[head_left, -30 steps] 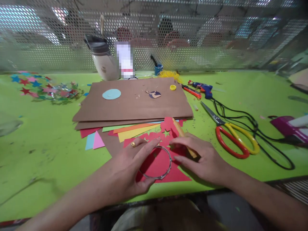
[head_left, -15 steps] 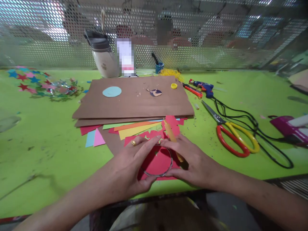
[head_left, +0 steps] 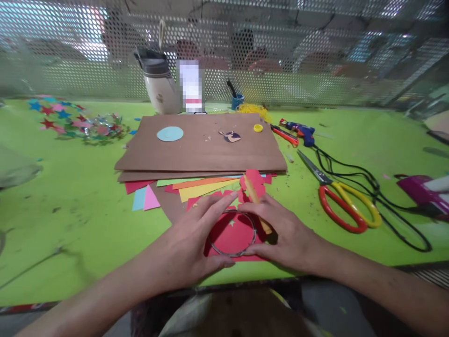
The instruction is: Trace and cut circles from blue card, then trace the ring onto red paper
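Observation:
A thin metal ring [head_left: 232,232] lies flat on a sheet of red paper [head_left: 231,236] at the near edge of the green table. My left hand [head_left: 196,236] presses on the ring's left side, forefinger stretched along its top and thumb at its bottom. My right hand [head_left: 280,229] rests against the ring's right side and grips a yellow pencil [head_left: 257,202], whose upper end points away from me. Star-shaped holes show in the red paper.
Brown card sheets [head_left: 203,150] over coloured papers lie just beyond, carrying a blue paper disc [head_left: 170,134] and a yellow cap [head_left: 258,128]. Red-and-yellow scissors [head_left: 342,203], a glue gun [head_left: 301,131] with black cable and a pink object [head_left: 421,192] lie right. Paper stars [head_left: 73,121] lie far left.
My right hand has drawn in against the ring and the pencil has swung more upright. My left hand stays on the ring. The view has shifted slightly.

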The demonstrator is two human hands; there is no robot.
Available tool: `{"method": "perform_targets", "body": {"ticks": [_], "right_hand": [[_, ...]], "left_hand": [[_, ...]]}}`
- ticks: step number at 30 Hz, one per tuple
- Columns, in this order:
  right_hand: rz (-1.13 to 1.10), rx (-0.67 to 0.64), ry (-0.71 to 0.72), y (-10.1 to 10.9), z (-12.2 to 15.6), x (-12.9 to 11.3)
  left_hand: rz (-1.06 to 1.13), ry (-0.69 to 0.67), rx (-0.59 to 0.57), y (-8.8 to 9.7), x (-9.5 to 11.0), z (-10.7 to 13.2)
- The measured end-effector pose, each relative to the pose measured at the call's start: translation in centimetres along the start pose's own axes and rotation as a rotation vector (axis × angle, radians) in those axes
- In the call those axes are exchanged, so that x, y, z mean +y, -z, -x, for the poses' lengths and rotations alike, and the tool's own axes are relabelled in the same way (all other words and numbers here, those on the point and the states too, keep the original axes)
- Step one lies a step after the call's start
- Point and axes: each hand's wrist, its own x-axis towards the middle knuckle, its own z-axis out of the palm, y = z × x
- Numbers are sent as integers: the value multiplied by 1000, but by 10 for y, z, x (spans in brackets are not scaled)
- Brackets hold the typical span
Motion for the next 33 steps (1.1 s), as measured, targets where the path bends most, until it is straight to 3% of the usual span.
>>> {"method": "perform_targets", "body": {"ticks": [20,33], "right_hand": [[30,20,33,1,0,0],[-10,-14,38,8,-4,3]], "left_hand": [[30,32,31,-6,2,0],[83,140,13,-9,-2,0]]}}
